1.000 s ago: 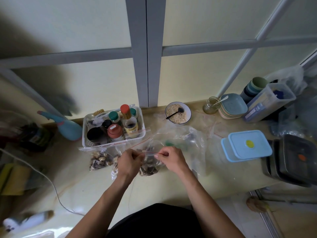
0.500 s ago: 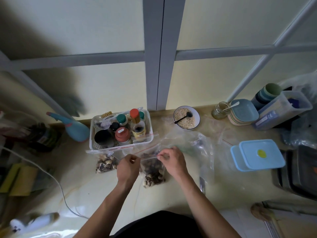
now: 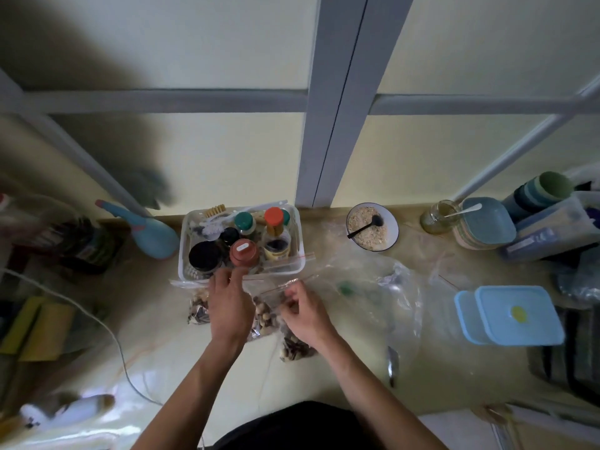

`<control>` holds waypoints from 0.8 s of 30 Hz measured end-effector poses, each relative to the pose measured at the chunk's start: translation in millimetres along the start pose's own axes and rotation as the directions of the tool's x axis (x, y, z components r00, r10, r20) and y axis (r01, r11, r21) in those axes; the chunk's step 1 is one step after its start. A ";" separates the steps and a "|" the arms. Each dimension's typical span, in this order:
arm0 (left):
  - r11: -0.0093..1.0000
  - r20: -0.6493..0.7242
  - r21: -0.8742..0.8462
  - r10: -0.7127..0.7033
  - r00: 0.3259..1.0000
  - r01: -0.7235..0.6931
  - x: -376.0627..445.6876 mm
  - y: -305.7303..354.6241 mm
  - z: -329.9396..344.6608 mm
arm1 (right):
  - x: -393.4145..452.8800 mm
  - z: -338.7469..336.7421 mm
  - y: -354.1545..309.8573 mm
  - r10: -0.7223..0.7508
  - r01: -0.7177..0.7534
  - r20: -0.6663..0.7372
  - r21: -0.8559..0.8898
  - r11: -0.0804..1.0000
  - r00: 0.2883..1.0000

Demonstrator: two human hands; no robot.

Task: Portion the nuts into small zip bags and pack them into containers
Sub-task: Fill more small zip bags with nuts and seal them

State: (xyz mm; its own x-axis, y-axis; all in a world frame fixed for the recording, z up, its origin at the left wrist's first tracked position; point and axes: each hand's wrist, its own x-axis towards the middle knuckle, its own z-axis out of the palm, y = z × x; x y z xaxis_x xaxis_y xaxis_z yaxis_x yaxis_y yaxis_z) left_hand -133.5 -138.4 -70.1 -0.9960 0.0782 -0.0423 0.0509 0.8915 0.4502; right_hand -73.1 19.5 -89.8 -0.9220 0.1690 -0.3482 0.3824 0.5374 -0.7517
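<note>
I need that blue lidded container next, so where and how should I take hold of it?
Grip the blue lidded container by its two long side walls, coming from above with one of the hands spread. Its flat lid offers no handle, it lies level on the counter, and its near side stands clear.

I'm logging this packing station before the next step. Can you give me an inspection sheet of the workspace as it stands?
Surface: pale yellow counter, glossy.
Job's things: three small zip bags of nuts, left, middle, right; light blue lidded containers at right.
Clutter: clear bin of jars, bowl of oats with black spoon, loose plastic bags, stacked plates, blue spray bottle.
Hands: left hand reaches over the bags, fingers extended; right hand pinches the right bag's top.
Cables: white cord across the left.
Surroundings: grey-framed window panels.
</note>
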 end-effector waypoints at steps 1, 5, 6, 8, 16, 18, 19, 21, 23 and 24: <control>0.999 0.038 0.041 0.014 0.999 -0.015 2.7 -1.9 -0.6 | 1.7 1.7 1.8 0.018 -0.019 0.018 0.004 1.000 1.000; 0.991 0.102 0.125 0.027 0.994 -0.040 8.0 -5.9 -2.8 | 7.0 5.1 4.1 0.049 -0.048 0.054 -0.005 0.999 0.997; 0.991 0.101 0.130 0.018 0.995 -0.031 9.0 -6.0 -2.7 | 7.8 6.1 3.4 0.033 -0.033 0.048 -0.001 0.999 0.998; 0.991 0.101 0.132 -0.013 0.995 0.000 10.5 -4.4 -3.3 | 8.8 9.4 2.5 -0.023 0.023 -0.005 0.010 1.000 1.000; 0.976 0.085 0.200 0.073 0.994 -0.089 18.5 -15.6 -5.2 | 19.2 32.1 -27.2 -0.107 0.114 -0.106 0.065 0.991 0.989; 0.971 0.057 0.185 0.141 0.988 -0.150 21.4 -24.7 -4.0 | 20.4 37.2 -27.4 -0.106 0.114 -0.101 0.074 0.991 0.989; 0.968 0.040 0.173 0.176 0.984 -0.180 22.9 -28.8 -3.9 | 19.8 38.0 -27.0 -0.109 0.116 -0.093 0.068 0.991 0.990; 0.957 -0.006 0.161 0.244 0.970 -0.240 24.5 -34.1 -4.3 | 17.4 36.6 -24.6 -0.101 0.106 -0.080 0.061 0.992 0.992; 0.944 -0.041 0.176 0.291 0.956 -0.280 23.9 -35.4 -5.8 | 13.8 33.5 -20.4 -0.089 0.094 -0.082 0.058 0.994 0.993; 0.940 -0.036 0.190 0.294 0.955 -0.283 22.9 -34.9 -7.0 | 12.2 31.9 -18.1 -0.091 0.097 -0.094 0.058 0.994 0.991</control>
State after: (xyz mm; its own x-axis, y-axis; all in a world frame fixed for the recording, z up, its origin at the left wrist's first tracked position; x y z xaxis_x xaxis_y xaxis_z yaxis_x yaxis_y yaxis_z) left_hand -158.6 -170.9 -80.5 -0.9389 0.3212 0.1239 0.3432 0.9009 0.2657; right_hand -89.3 -14.5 -98.3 -0.9545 0.1964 -0.2242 0.2944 0.5027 -0.8128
